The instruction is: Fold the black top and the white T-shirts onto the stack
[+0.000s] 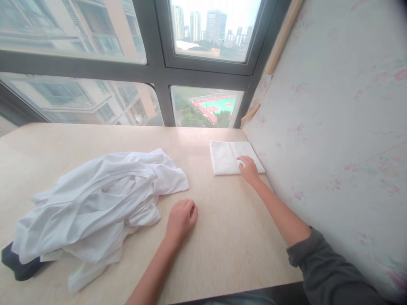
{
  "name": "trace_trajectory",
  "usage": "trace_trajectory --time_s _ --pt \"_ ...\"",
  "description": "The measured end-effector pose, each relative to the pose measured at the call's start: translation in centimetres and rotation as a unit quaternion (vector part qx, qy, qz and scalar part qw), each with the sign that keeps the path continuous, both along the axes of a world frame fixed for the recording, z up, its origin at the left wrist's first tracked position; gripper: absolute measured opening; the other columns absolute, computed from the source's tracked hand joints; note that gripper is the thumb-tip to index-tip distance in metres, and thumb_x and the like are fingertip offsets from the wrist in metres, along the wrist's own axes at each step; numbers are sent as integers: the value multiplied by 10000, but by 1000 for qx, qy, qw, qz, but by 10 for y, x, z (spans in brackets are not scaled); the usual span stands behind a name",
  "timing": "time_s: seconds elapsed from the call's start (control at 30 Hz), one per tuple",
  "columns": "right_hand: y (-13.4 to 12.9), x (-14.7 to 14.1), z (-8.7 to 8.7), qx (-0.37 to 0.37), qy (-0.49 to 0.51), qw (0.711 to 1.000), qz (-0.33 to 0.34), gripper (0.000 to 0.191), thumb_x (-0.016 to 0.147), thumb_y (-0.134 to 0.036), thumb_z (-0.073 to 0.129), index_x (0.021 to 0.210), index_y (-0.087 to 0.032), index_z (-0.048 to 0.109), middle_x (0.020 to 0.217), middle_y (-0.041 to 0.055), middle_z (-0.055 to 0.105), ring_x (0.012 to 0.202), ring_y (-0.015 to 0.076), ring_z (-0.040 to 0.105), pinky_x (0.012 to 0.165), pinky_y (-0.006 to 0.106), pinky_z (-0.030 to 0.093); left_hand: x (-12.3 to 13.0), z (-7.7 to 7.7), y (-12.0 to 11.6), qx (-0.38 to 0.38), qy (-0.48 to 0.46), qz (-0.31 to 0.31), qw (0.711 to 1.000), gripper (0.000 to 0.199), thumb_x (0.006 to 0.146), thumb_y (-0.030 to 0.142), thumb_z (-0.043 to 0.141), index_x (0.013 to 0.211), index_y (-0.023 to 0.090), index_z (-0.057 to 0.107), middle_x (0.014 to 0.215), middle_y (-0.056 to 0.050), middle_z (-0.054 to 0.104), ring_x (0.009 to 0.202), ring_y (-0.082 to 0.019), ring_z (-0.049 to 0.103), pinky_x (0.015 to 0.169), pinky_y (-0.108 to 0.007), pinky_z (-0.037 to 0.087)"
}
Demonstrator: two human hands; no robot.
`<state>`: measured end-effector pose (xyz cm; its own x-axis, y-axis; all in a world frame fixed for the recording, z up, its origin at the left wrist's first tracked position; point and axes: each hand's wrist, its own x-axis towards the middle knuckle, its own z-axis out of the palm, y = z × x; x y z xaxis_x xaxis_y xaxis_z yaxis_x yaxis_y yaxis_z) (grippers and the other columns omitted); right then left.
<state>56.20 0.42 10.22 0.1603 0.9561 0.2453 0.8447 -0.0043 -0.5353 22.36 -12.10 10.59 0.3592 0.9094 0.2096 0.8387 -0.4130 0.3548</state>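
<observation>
My left hand [182,218] rests on the wooden tabletop, its fingers loosely curled in and nothing visible in them. Just left of it lies a crumpled heap of white garments [95,203], loosely spread with many wrinkles. My right hand [249,168] is over the right part of a neatly folded white garment [225,156], thumb and forefinger apart. Its fingertips seem to touch the cloth without gripping it. The folded piece lies flat near the far right corner, close to the wall.
A dark object [23,264] sticks out from under the heap at the left. The light wooden tabletop [219,237] meets a flowered wall [333,127] on the right. Grey-framed windows [159,76] stand along the far edge, with peeling wallpaper [252,112] at the corner.
</observation>
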Motion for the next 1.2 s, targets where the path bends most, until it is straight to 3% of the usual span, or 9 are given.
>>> trace_trajectory --time_s 0.13,0.23,0.43,0.77,1.07,1.13,1.2 --pt "45 12 -1 -57 -75 995 15 585 733 -123 577 1313 -181 627 1465 133 495 1328 307 460 1106 431 374 -1 1 0 -7 -14 7 1000 218 947 269 443 746 206 501 752 -29 590 738 -185 542 675 -308 375" --pt "57 14 -8 -79 -119 990 1 548 758 -133 594 1301 -184 649 1452 148 503 1320 320 461 1097 432 376 0 1 0 -15 -35 12 999 218 945 267 441 745 207 503 754 -31 590 739 -185 544 672 -310 374" --pt "48 11 -17 -61 -176 982 -16 394 890 -143 493 1212 -206 712 1352 120 580 1256 243 491 1068 361 387 -2 0 0 -21 -49 9 999 218 941 260 438 751 205 529 749 -34 589 733 -186 533 678 -319 380" --pt "43 1 -16 -29 -206 978 -35 258 950 -193 471 953 -185 729 1077 132 665 1025 243 528 766 307 440 0 2 -3 -26 -18 8 999 213 961 268 422 776 205 508 772 -39 582 768 -200 539 699 -328 385" --pt "29 3 -26 58 -165 982 -68 332 990 -223 360 1071 -153 674 1137 124 663 1109 236 497 962 324 390 2 2 -5 -26 -8 19 999 205 959 253 419 814 208 557 800 -52 607 795 -213 568 727 -344 427" --pt "31 4 -26 71 -157 983 -70 325 979 -221 362 1070 -145 665 1132 137 660 1105 244 503 974 335 375 3 4 0 -4 9 35 999 159 937 228 449 923 206 606 916 -81 648 895 -237 593 812 -385 449" --pt "32 4 -27 77 -149 983 -77 307 961 -215 379 1055 -137 660 1093 148 665 1062 256 521 955 351 372 1 8 10 44 42 59 996 233 897 199 503 1099 213 618 1157 -128 648 1109 -289 570 986 -480 403"
